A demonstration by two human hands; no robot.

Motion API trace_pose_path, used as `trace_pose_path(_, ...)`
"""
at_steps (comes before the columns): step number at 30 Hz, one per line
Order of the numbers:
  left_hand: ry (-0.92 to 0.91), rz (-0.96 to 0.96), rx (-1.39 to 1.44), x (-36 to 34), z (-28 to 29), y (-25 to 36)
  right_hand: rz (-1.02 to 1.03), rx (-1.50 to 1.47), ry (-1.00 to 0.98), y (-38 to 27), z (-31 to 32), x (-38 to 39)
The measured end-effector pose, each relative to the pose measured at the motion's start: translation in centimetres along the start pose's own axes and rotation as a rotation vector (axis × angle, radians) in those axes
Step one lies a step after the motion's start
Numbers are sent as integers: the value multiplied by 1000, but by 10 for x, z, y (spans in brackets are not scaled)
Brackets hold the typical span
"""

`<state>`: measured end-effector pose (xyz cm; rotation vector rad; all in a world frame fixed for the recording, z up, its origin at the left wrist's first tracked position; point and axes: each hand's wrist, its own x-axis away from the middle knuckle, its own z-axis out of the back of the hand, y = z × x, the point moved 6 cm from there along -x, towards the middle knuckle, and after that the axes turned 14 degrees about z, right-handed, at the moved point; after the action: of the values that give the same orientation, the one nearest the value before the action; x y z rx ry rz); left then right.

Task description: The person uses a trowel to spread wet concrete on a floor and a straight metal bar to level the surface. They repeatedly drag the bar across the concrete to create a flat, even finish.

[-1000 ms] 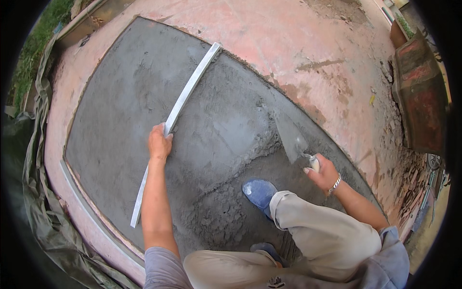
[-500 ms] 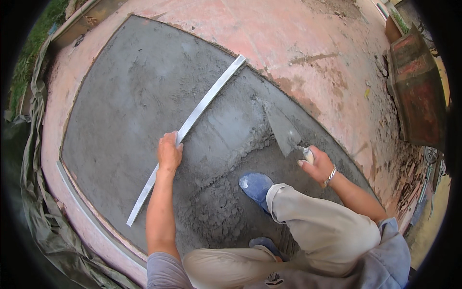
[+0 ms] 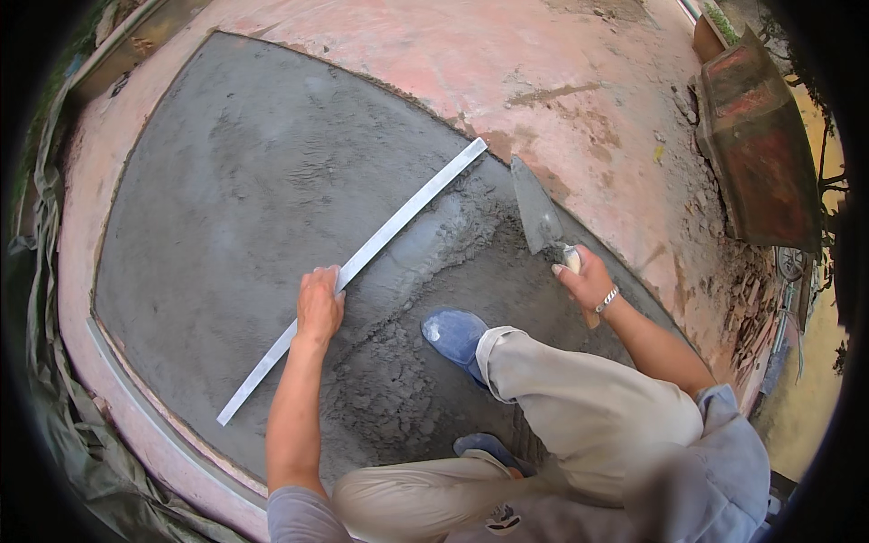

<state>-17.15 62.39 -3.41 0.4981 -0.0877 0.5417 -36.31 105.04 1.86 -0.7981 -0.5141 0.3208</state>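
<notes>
My left hand [image 3: 319, 306] is closed around a long silvery straightedge bar [image 3: 398, 220], which lies slantwise across wet grey mortar [image 3: 208, 181]. The bar's far end reaches the mortar's right edge, beside the pink floor. In my right hand [image 3: 587, 279] is a pointed trowel [image 3: 536, 206], gripped by its pale wooden handle. The trowel's blade points away from me, near the mortar's right edge, with some mortar smeared on it. Between the bar and my front shoe [image 3: 455, 339] runs a rough ridge of loose mortar [image 3: 389, 380].
Pink worn floor [image 3: 434, 54] surrounds the mortar patch. A rusty metal sheet or tub [image 3: 756, 145] stands at the right, with rubble [image 3: 756, 308] below it. A dark crumpled tarp [image 3: 81, 434] runs along the left, beside a second long bar [image 3: 163, 416].
The bar's far end has swung toward me along the right edge. The trowel has turned more upright and sits nearer that edge. The view has shifted slightly right.
</notes>
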Motion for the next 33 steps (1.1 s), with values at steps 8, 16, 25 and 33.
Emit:
trace_pose_path(8, -33, -15, 20, 18, -10, 10, -70, 142, 56, 37, 25, 43)
trace_pose_path(16, -6, 62, -77, 19, -17, 7, -273, 435, -71, 179, 36, 275)
trace_pose_path(25, 95, 237, -164, 34, -4, 8, -464, 531, -65, 276, 73, 376)
trace_pose_path(33, 158, 367, -136, -26, 18, -32, -715, 559, -171, 364, 54, 456)
